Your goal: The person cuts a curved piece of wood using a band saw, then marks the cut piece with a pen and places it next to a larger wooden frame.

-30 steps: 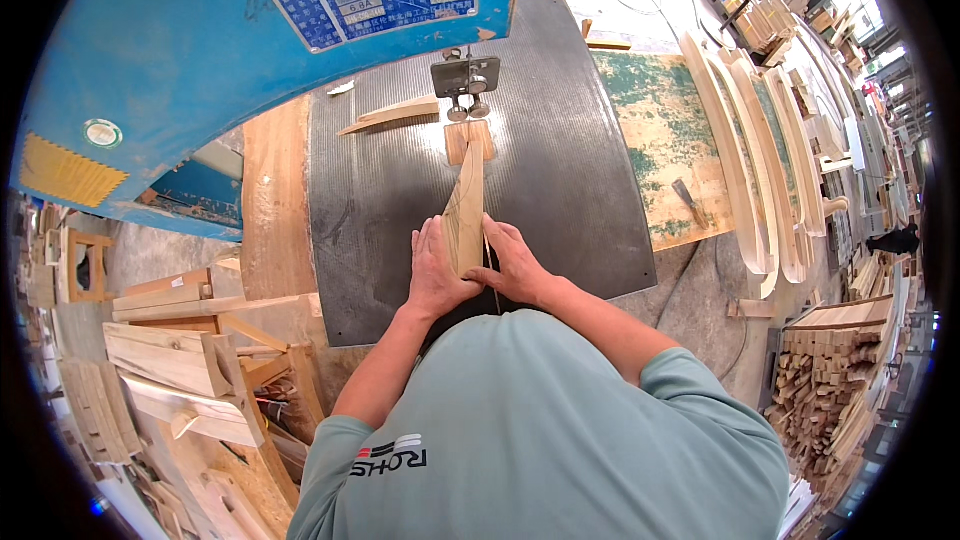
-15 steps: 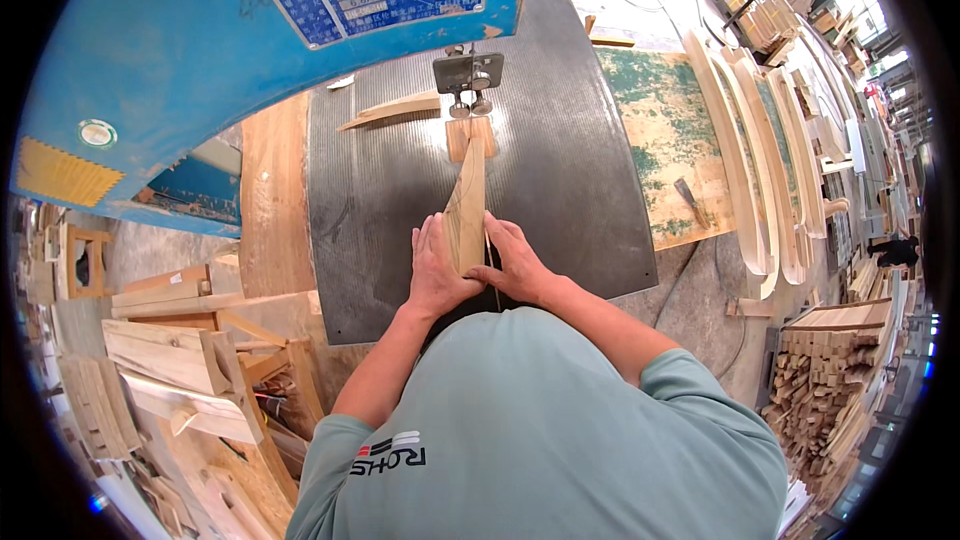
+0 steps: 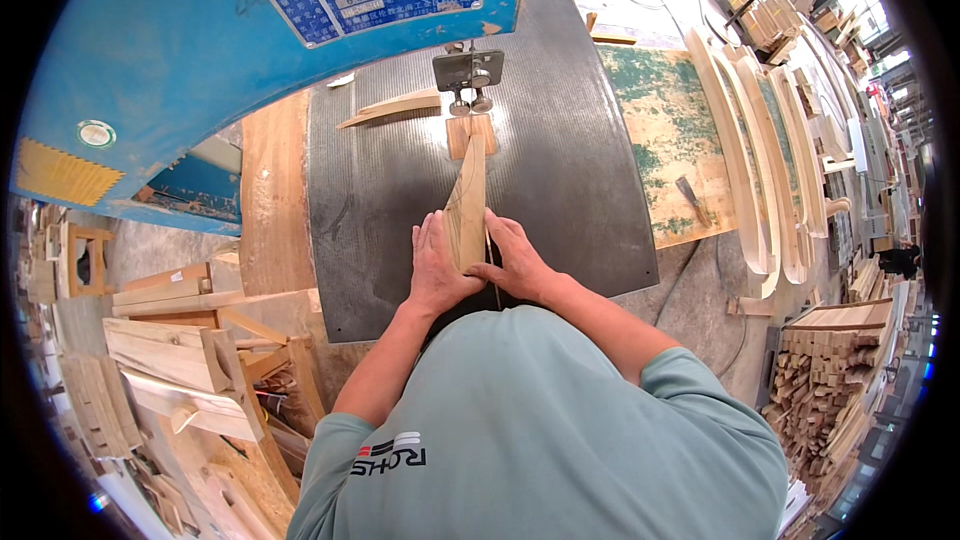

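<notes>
A tapered wooden piece (image 3: 467,210) lies on the dark metal table (image 3: 570,180) of a blue bandsaw (image 3: 180,50). Its narrow far tip reaches the wooden insert (image 3: 458,134) just in front of the metal blade guide (image 3: 470,72). Thin curved lines run along its top face. My left hand (image 3: 438,265) is closed against the piece's near left side. On the opposite side, my right hand (image 3: 515,258) presses it, with both thumbs meeting around the near end. The blade itself is too fine to make out.
A curved wooden offcut (image 3: 392,108) rests on the table left of the guide. To the right, a worn board (image 3: 660,140) carries a scraper-like tool (image 3: 690,200), beside long curved wooden parts (image 3: 735,155). Stacked wood blocks (image 3: 825,370) stand lower right; timber boards (image 3: 165,352) lie lower left.
</notes>
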The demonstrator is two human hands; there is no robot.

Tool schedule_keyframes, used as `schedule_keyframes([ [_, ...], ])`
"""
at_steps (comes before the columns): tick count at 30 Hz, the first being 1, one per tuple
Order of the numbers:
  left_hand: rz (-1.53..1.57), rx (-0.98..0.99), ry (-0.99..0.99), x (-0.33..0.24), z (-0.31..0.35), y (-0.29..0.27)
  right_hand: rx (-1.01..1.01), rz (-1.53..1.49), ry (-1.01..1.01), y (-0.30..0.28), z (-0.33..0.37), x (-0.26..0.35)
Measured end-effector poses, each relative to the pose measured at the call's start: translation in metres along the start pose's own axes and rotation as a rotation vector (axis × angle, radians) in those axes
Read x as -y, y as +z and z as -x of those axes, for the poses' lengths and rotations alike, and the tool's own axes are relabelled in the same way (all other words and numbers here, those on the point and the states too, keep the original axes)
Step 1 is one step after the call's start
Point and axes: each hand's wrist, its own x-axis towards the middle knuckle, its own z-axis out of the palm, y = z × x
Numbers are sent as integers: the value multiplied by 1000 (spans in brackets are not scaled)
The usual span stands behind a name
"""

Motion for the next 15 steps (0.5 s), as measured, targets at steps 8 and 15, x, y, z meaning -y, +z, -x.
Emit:
schedule_keyframes([
  [8,37,150,-130,4,-1,4,-26,-4,-25,-1,-2,-3],
  [15,30,172,-149,0,0,1,-2,-12,1,-1,0,-6],
])
